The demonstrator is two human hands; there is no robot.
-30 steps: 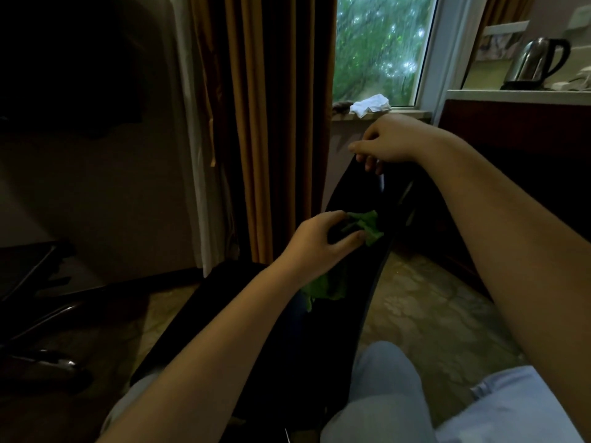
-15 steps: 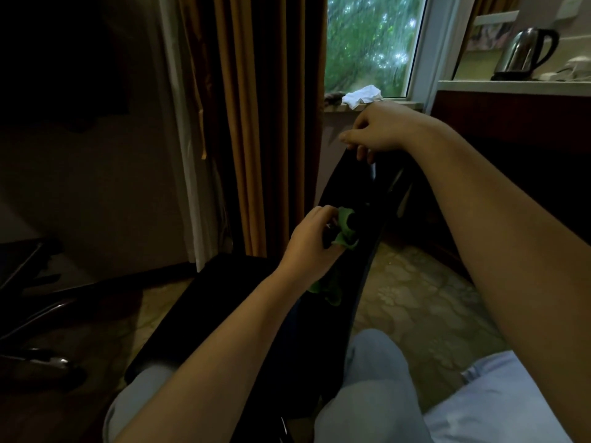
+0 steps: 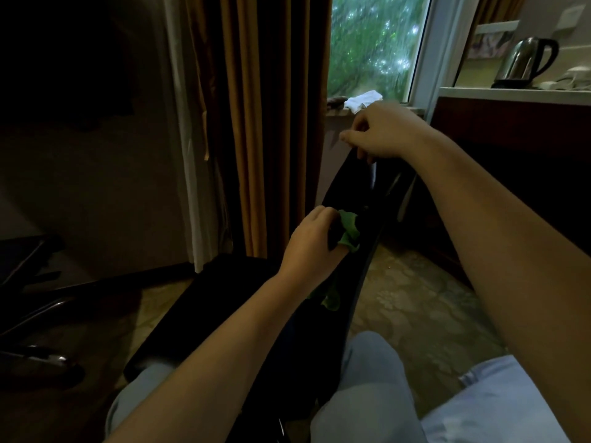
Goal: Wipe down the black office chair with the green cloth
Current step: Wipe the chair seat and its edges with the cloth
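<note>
The black office chair lies tipped between my knees, its backrest running up toward the window. My left hand grips the bunched green cloth against the backrest's middle; a tail of cloth hangs below my wrist. My right hand holds the chair's top edge, fingers curled over it. The seat is a dark slab at lower left, its details lost in shadow.
Brown curtains hang just left of the chair. A white rag lies on the windowsill. A steel kettle stands on the counter at right. Another chair's metal frame sits at far left. Patterned floor lies to the right.
My left hand has slid the green cloth a little up and left along the backrest and bunched it tighter. My right hand stays on the top edge.
</note>
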